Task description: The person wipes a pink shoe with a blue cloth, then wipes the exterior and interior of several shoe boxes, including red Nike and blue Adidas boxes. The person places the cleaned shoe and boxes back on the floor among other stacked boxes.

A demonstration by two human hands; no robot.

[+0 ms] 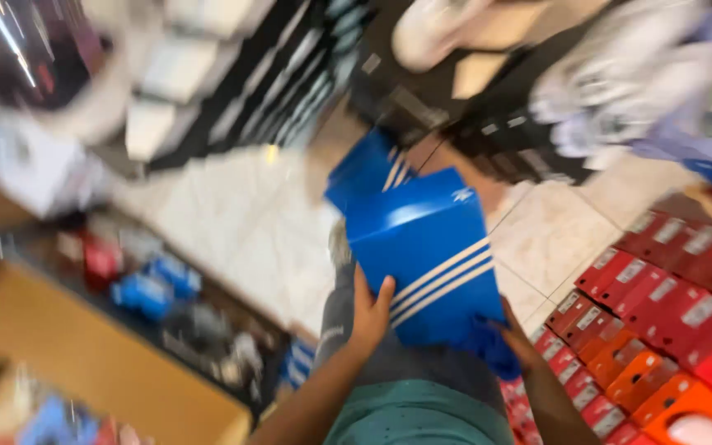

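Hands: our left hand (370, 313) and right hand (514, 336) grasp the blue striped cardboard shoebox (430, 259); carrying step, calling for steady grip beside red boxes (661, 288).

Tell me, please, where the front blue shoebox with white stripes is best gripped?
Probably by its two long side walls near the bottom end, from left and right: the blue shoebox is broad and flat-sided, and the left hand and right hand already flank it there.

Single head-worn view, looking steeply down past the wearer's chest, tilted and motion-blurred (no second view to compare), close on the blue shoebox (430, 255) at arm's length, tiled floor (241, 222) and red boxes (669, 288) beyond
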